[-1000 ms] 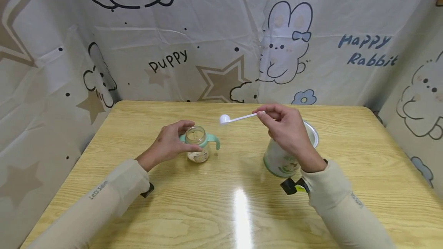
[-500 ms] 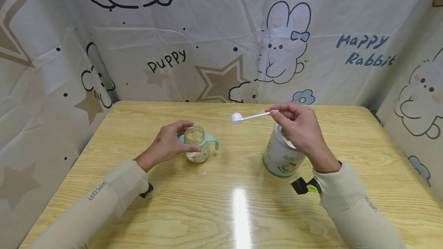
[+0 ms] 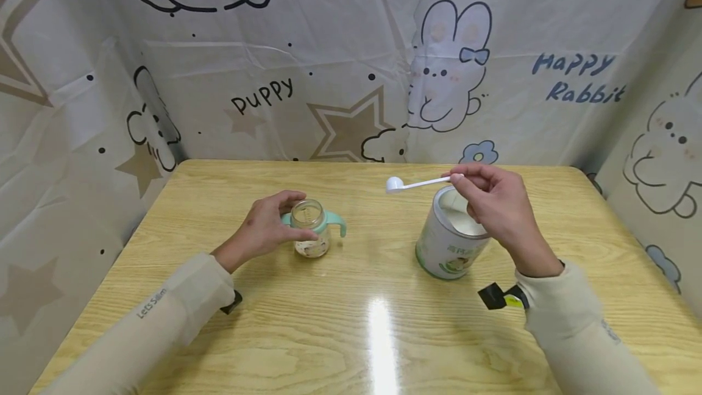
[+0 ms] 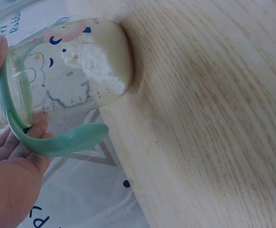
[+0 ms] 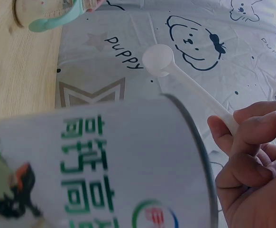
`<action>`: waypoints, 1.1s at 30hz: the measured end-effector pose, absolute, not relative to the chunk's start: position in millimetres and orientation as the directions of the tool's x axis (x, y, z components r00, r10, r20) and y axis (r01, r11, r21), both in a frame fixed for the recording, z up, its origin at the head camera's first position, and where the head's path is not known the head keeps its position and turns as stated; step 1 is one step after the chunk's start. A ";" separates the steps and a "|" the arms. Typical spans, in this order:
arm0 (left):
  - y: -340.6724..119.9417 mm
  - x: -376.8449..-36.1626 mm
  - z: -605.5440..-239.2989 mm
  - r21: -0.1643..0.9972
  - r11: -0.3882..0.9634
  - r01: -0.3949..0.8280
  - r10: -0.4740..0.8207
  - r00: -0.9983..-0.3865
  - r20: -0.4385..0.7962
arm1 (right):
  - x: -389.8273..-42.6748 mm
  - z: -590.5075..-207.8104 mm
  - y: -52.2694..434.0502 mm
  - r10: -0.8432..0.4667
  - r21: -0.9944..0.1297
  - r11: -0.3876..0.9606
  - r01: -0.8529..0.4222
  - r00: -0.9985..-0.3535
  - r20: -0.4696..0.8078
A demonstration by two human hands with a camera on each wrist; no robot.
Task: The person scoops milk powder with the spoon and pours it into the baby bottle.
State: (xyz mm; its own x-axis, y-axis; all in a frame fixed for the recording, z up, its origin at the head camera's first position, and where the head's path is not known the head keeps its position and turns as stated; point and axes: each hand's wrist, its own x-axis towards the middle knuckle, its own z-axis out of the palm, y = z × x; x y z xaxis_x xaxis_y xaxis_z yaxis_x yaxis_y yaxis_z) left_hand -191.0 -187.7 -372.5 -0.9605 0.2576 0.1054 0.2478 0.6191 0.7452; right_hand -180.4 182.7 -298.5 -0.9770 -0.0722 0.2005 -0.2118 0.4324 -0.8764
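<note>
On the table stands a clear baby bottle with a mint-green collar and handles. My left hand holds it round the collar, thumb on one side and fingers on the other. White powder lies in the bottom of the bottle in the left wrist view. My right hand pinches the handle end of a white measuring scoop. The scoop is in the air, its bowl pointing left, between bottle and can. Beneath my right hand is an open milk powder can, with pale powder visible inside.
The wooden table reaches back to a printed cloth, which also hangs at the left and right sides. Bare tabletop lies between the bottle and the can.
My right hand has moved right with the scoop, away from the bottle and over toward the can, uncovering more of the can's mouth. The left hand and bottle have stayed in place.
</note>
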 end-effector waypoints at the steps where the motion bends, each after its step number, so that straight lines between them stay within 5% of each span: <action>1: -187.7 -191.0 -372.6 0.745 0.619 0.250 0.258 -0.960 0.108 | -180.1 -298.4 184.4 -0.069 -0.878 0.431 -0.210 -0.977 0.200; 33: -190.0 -191.3 -374.3 0.753 0.621 0.218 0.251 -0.965 0.073 | -172.0 -299.9 232.0 0.068 -0.860 0.499 -0.108 -0.984 0.163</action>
